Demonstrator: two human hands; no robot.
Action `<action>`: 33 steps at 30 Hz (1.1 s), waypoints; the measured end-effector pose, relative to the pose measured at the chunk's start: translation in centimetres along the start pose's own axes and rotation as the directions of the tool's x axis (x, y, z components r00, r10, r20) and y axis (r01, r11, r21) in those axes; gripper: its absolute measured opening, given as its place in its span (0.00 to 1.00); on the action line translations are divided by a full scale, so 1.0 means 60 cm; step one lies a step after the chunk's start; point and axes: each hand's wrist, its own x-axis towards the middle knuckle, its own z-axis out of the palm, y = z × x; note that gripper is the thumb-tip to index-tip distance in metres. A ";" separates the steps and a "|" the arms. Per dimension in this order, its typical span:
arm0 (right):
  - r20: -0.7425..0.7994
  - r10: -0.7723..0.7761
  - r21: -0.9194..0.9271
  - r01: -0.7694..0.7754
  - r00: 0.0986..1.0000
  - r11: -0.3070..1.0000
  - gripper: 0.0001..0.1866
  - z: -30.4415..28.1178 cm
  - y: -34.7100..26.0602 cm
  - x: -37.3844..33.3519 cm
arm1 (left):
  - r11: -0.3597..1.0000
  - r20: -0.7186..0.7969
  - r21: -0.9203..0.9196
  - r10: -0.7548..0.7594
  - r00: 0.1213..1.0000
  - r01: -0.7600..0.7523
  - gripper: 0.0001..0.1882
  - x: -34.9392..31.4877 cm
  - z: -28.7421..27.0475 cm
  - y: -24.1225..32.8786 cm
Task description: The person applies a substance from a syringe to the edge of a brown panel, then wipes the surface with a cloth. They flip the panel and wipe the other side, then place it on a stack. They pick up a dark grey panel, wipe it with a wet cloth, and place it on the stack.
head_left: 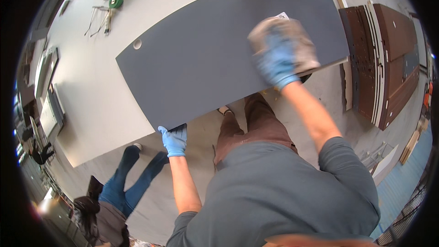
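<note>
Left grip (pixel 174 140) on panel (pixel 219 50) corner

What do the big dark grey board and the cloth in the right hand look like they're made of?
Large dark grey board: probably laminated wood panel, matt; flat, thin-edged, with round holes. Beige cloth under the right hand: soft woven fabric, crumpled, though blurred.

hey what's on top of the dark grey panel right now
A beige cloth under the gloved right hand, and a small white label peeking out behind it. The surface beneath the cloth is hidden.
</note>
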 end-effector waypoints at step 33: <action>0.083 -0.252 0.227 0.228 0.964 0.947 0.40 -0.098 -0.054 -0.076 | 0.801 0.006 0.597 -0.055 0.998 0.040 0.31 -0.008 0.042 0.042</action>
